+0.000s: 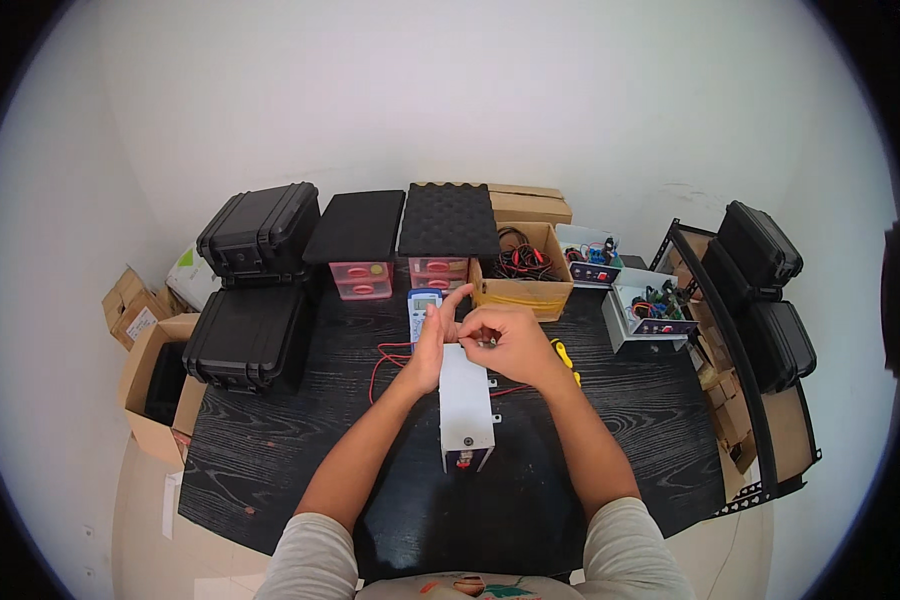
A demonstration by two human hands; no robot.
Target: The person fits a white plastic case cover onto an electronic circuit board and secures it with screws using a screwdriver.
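Observation:
A white metal box (466, 402) stands on the black table in front of me, its long side pointing toward me. A screw head sits near the close end of its top, and a red part shows on the near face. My left hand (433, 345) is at the box's far left corner, fingers stretched out and apart. Across the far end, my right hand (505, 342) is closed in a pinch beside the left palm. Whatever lies between its fingertips is too small to make out. Behind my left hand, a blue-rimmed multimeter (423, 301) is partly covered.
Red test leads (375, 372) and a yellow-handled tool (565, 358) lie around the box. Behind are pink drawer units (362, 281), a carton (526, 297) of cables and opened white devices (650, 312). Black cases (245, 335) stand left; a black shelf rack (745, 400) stands right.

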